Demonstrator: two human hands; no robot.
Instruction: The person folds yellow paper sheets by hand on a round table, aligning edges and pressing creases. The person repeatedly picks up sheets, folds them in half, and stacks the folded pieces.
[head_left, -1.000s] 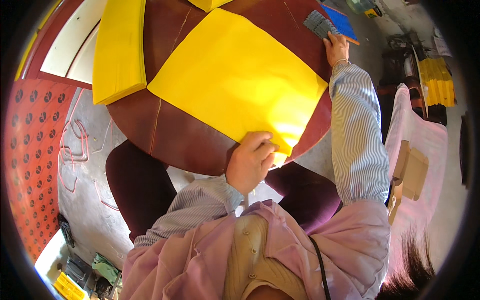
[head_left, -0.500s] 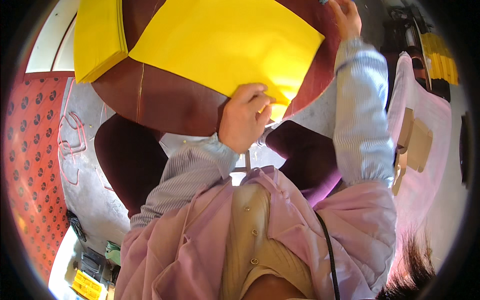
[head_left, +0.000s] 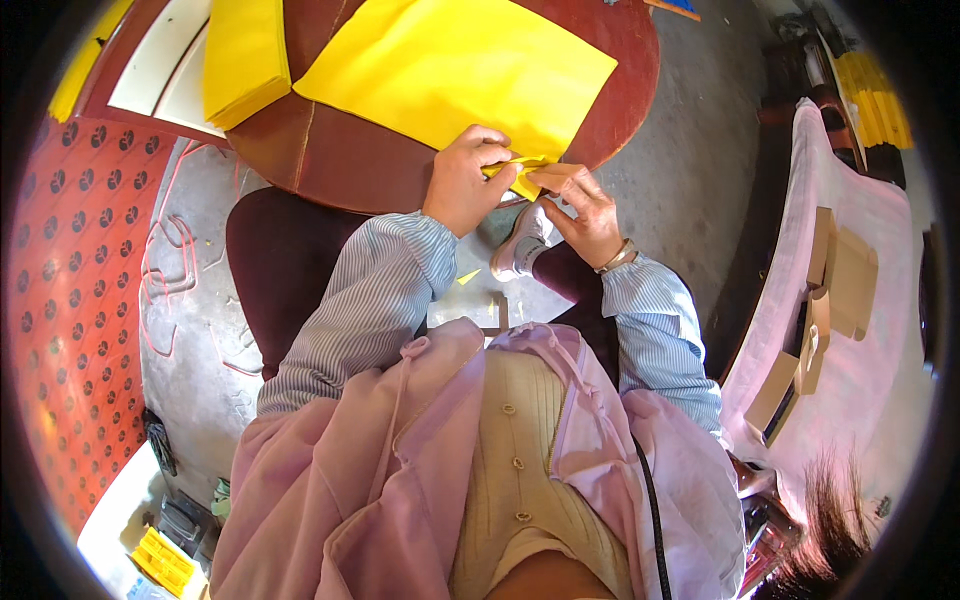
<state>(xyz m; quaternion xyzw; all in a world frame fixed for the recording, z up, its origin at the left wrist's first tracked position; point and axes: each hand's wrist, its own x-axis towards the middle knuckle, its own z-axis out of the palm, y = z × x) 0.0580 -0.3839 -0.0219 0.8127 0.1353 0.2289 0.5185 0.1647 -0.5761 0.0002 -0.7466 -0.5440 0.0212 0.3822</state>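
Note:
A yellow sheet (head_left: 460, 70), cloth or paper, lies over the round dark-red table top (head_left: 370, 170). At its near corner, my left hand (head_left: 468, 182) pinches a folded, creased part between thumb and fingers. Close beside it, my right hand (head_left: 583, 208) has its fingertips closed on the same corner, from the right. A small pointed bit of yellow sticks down between the two hands, over the table's near edge. Whether the right fingers hold anything else is hidden. To the left on the table rests a thick stack of yellow sheets (head_left: 245, 70).
A yellow triangular scrap (head_left: 468, 277) lies on the grey floor below the hands. Something blue (head_left: 678, 8) shows at the table's far right. Opened cardboard boxes (head_left: 845, 280) sit on a pink cloth (head_left: 800, 200) at right. Pinkish cord (head_left: 170, 270) lies on the floor at left.
My right hand has come from the table's far right down to the sheet's near corner, beside my left hand. The view has shifted, and the floor scrap now shows.

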